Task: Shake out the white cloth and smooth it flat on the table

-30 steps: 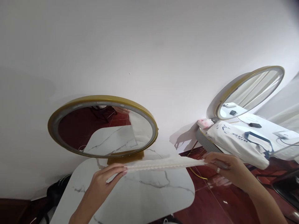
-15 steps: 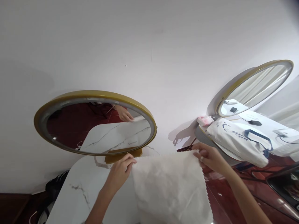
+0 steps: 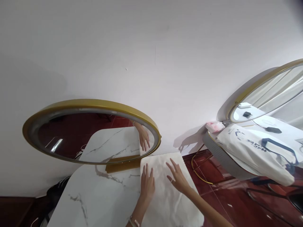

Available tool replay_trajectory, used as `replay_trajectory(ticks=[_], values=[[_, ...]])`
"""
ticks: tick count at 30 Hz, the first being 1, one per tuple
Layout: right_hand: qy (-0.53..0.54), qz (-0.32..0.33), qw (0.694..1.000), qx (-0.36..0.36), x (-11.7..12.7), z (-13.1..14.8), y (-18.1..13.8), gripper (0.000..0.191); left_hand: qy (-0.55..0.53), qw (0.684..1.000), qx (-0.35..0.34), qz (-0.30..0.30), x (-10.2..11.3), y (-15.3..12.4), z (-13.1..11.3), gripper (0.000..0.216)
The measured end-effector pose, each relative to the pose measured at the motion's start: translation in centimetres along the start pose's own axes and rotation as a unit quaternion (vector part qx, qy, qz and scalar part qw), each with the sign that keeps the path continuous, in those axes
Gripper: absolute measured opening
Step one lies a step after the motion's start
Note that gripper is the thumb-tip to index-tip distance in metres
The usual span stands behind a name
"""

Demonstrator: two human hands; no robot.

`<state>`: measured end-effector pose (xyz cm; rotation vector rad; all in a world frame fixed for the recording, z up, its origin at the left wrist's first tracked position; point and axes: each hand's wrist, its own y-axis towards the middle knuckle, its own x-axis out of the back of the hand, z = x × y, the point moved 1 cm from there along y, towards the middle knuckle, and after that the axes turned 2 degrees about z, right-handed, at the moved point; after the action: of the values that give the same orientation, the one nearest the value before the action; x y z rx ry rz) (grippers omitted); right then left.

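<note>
A white cloth with a zigzag-cut edge (image 3: 163, 198) lies spread over the right end of the marble-patterned table (image 3: 99, 195), its far edge close to the wall. On the cloth's left part rests my left hand (image 3: 147, 183), open, fingers pointing toward the wall. My right hand (image 3: 179, 178) is also open on the cloth, its fingers spread apart. Neither hand grips the fabric. Slight wrinkles show in the cloth below the hands. Just left of it, a round gold-framed mirror (image 3: 92, 104) stands on a gold base (image 3: 123, 165) and reflects one hand.
To the right, a second table holds a white printed cloth bag (image 3: 253, 151), a pink-and-white packet (image 3: 215, 126), a black adapter (image 3: 273, 130) and another gold-framed mirror (image 3: 258, 82). A dark chair (image 3: 295, 200) stands on the red tiled floor (image 3: 220, 201). A dark bag (image 3: 55, 190) sits at lower left.
The cloth, earlier held up by its two far corners, now lies flat on the table. Both hands have let go of the corners and moved inward onto it. The view has shifted slightly.
</note>
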<state>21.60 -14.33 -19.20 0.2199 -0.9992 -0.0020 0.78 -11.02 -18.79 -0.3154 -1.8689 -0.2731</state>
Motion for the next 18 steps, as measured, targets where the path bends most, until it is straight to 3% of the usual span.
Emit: replay_trajectory(ticks=[2,5,8,14,18], values=[[-0.036,0.037,0.999,0.017,-2.1,1.3,0.6,0.054,-0.007,0.999,-0.028,-0.027,-1.5,0.6,0.0,0.049],[-0.064,0.060,0.996,0.011,-4.4,2.9,3.0,0.051,0.000,0.997,0.019,-0.075,-2.5,2.4,0.6,0.050],[-0.086,0.065,0.994,-0.015,-6.0,3.4,5.1,0.051,0.012,0.995,0.060,-0.076,-2.8,4.1,1.4,0.052],[-0.107,0.034,0.994,-0.012,-7.4,2.6,7.8,0.054,0.046,0.994,0.081,-0.063,-3.1,6.7,2.2,0.046],[-0.125,0.019,0.989,-0.079,-7.5,2.2,10.1,0.058,0.065,0.992,0.068,-0.086,-3.6,9.3,2.7,0.041]])
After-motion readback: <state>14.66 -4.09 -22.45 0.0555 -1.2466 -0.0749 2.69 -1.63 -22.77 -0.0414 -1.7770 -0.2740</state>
